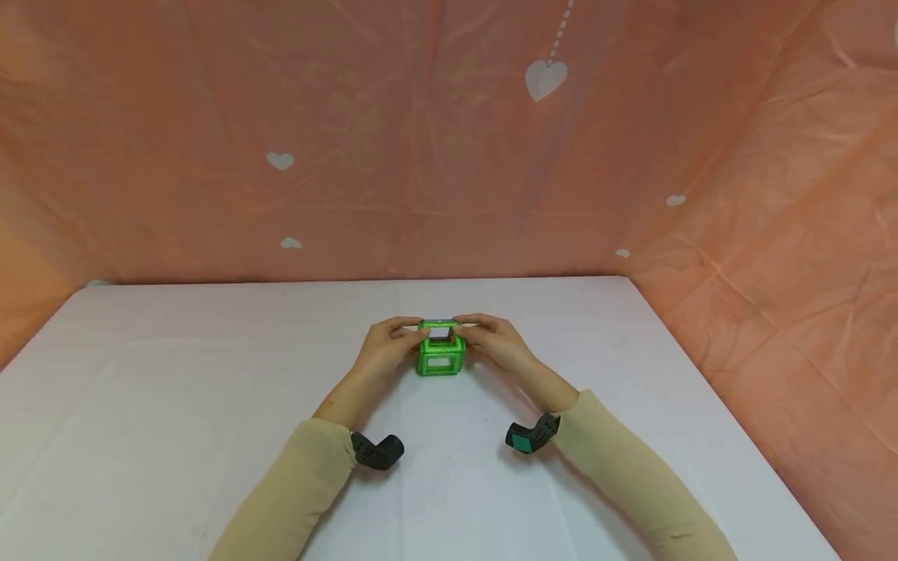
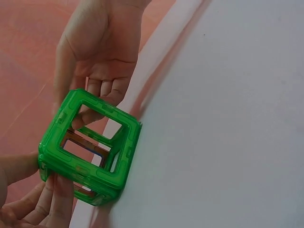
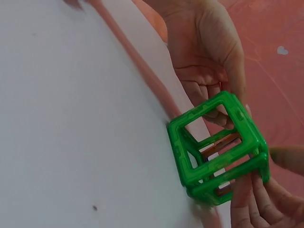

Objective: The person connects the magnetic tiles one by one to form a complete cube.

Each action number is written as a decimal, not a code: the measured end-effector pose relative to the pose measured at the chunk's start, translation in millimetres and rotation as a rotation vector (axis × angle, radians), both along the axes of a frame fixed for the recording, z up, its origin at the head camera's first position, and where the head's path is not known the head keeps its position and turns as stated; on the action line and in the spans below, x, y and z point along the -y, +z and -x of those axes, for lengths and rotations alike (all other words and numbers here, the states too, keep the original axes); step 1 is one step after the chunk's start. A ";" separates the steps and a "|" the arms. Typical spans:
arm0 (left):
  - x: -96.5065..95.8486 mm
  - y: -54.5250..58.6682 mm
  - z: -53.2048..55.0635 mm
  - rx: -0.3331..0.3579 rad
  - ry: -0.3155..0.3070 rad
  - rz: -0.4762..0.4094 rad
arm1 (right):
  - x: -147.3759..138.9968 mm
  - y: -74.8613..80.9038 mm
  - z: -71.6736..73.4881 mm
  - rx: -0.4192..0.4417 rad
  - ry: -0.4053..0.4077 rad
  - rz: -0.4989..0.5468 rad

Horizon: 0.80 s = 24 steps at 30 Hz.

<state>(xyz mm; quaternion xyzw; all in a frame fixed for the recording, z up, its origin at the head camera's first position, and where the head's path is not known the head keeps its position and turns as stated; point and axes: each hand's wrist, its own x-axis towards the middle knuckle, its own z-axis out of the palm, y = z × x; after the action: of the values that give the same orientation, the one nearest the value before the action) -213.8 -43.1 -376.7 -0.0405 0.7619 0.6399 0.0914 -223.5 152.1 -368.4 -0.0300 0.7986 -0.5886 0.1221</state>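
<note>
A bright green cube of open-framed magnetic tiles [image 1: 440, 365] stands on the white table, held between two hands. The left hand [image 1: 384, 347] pinches its left side near the top, thumb toward the body and fingers behind. On the opposite side, the right hand [image 1: 500, 343] grips the upper edge with thumb and fingers. From the left wrist, a brownish-orange bar [image 2: 84, 144] shows through the near green frame [image 2: 124, 166]. The right wrist view shows a green tile edge [image 3: 228, 172] set slightly apart from the square frame beside it. Fingertips behind the cube are partly hidden.
A white cloth covers the table [image 1: 175, 389]. An orange-pink curtain with pale hearts [image 1: 421, 156] hangs behind it and along the right. Black wrist devices [image 1: 379, 452] are worn at both beige sleeves [image 1: 631, 467].
</note>
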 end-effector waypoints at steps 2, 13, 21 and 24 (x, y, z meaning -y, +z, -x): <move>-0.4 -0.2 -0.9 -0.001 0.000 -0.007 | -1.2 -0.8 -0.8 0.013 0.021 0.038; -1.7 1.0 -2.3 -0.046 0.013 0.025 | -1.7 -1.9 -0.9 0.002 0.042 0.109; -4.0 -0.2 -3.0 0.001 0.034 -0.039 | -0.5 -4.0 -2.2 0.004 0.038 0.118; -5.5 0.4 -2.6 0.021 0.053 -0.056 | 0.0 -4.6 -2.5 0.008 0.030 0.118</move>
<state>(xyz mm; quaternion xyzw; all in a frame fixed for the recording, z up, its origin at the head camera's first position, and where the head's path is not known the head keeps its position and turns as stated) -211.1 -37.6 -376.2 -0.0647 0.7416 0.6625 0.0834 -221.0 152.1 -373.0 -0.0468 0.7615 -0.6329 0.1321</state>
